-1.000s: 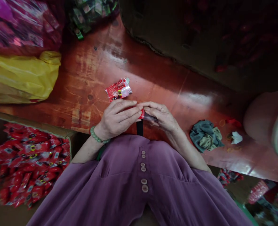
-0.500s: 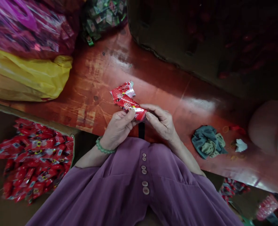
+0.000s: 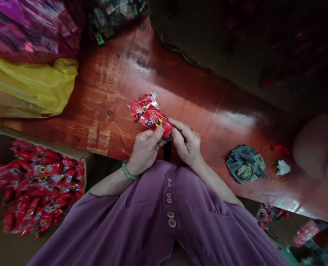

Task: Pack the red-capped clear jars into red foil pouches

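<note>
Between my two hands is a red printed packet [image 3: 156, 121], lying tilted over the table's near edge. My left hand [image 3: 147, 146] pinches its lower left side, thumb on top. With thumb and fingers closed, my right hand [image 3: 187, 142] grips the packet's right end. A few flat red wrappers [image 3: 138, 105] lie on the table just beyond, partly covered by the held packet. What is inside the packet, if anything, is hidden.
A carton [image 3: 84, 159] full of red packets [image 3: 39, 184] stands at the lower left. Yellow [image 3: 50, 88] and pink [image 3: 33, 29] plastic bags lie at the upper left. A dark crumpled cloth [image 3: 245, 164] rests on the red tabletop [image 3: 208, 111]. A pale round container [image 3: 316, 147] stands at the right.
The held packet has turned so its printed face shows flatter and wider. My left thumb has shifted to its lower edge. The view has moved slightly.
</note>
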Tool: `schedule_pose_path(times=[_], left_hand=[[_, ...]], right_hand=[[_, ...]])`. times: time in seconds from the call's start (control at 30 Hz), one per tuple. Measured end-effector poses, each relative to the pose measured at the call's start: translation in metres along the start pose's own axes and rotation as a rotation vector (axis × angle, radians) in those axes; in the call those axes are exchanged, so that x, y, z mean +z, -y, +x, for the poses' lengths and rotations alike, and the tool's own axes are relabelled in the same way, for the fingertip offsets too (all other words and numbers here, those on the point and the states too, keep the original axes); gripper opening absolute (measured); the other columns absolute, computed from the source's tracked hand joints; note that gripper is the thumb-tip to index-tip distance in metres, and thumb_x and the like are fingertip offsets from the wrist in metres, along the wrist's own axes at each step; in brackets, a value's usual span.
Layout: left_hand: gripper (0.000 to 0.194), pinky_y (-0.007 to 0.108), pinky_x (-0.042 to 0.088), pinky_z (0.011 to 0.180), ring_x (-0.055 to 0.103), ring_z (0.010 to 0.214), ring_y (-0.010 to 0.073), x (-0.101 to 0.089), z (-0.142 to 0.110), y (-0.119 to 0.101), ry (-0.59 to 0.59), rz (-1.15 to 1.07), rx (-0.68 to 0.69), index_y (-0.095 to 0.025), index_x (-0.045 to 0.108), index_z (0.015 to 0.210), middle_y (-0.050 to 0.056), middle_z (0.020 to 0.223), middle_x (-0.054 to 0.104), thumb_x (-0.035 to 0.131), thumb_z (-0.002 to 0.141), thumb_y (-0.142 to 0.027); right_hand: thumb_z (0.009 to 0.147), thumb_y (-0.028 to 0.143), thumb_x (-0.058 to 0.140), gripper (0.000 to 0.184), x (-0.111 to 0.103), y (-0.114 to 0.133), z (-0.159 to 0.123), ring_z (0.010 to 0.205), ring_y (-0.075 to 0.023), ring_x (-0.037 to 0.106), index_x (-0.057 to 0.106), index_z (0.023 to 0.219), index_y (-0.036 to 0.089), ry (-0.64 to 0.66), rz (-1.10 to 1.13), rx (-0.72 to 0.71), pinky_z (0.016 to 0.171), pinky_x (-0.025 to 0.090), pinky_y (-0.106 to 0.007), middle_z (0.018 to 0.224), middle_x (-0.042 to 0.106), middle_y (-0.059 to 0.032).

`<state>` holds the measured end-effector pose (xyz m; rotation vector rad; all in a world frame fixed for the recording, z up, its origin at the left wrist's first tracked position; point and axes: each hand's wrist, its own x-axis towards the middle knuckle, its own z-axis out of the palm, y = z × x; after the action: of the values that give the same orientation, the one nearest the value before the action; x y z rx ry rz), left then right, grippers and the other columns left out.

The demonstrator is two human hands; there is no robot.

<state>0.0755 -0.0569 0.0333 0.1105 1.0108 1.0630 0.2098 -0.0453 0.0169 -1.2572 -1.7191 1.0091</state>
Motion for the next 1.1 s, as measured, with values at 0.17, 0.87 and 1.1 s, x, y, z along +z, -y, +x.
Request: schedule_pose_path(times=[0.17, 0.87, 1.1], left_hand=[[0.037, 0.029, 0.057, 0.075, 0.07, 0.075, 0.0159, 0.002, 0.007, 0.005, -0.054, 0.08, 0.143, -0.019, 0.075, 0.07, 0.0, 0.068, 0.073, 0.085, 0.063, -0.055], [0.032, 0.024, 0.055, 0.077, 0.067, 0.069, 0.0101, 0.007, 0.015, 0.004, -0.026, -0.069, 0.09, -0.019, 0.077, 0.077, 0.0, 0.076, 0.076, 0.093, 0.057, -0.038], [0.033, 0.03, 0.056, 0.083, 0.071, 0.081, 0.0166, 0.018, 0.008, 0.018, 0.039, 0.061, 0.054, -0.017, 0.077, 0.076, 0.004, 0.078, 0.076, 0.089, 0.06, -0.043]], right_hand=[[0.103, 0.033, 0.042, 0.032, 0.015, 0.003, -0.005, 0.109, -0.0161, 0.07, 0.062, 0.127, 0.025, -0.156, 0.007, 0.04, 0.096, 0.059, -0.034, 0.119, 0.072, -0.0048], [0.095, 0.036, 0.059, 0.043, -0.008, 0.005, -0.007, 0.118, -0.0197, 0.066, 0.053, 0.136, 0.024, 0.039, 0.076, 0.063, 0.103, 0.054, -0.036, 0.13, 0.067, -0.0079], [0.094, 0.027, 0.059, 0.044, -0.002, -0.01, -0.028, 0.118, -0.0214, 0.066, 0.054, 0.138, 0.025, -0.194, -0.025, -0.109, 0.104, 0.055, -0.038, 0.13, 0.068, -0.0093]])
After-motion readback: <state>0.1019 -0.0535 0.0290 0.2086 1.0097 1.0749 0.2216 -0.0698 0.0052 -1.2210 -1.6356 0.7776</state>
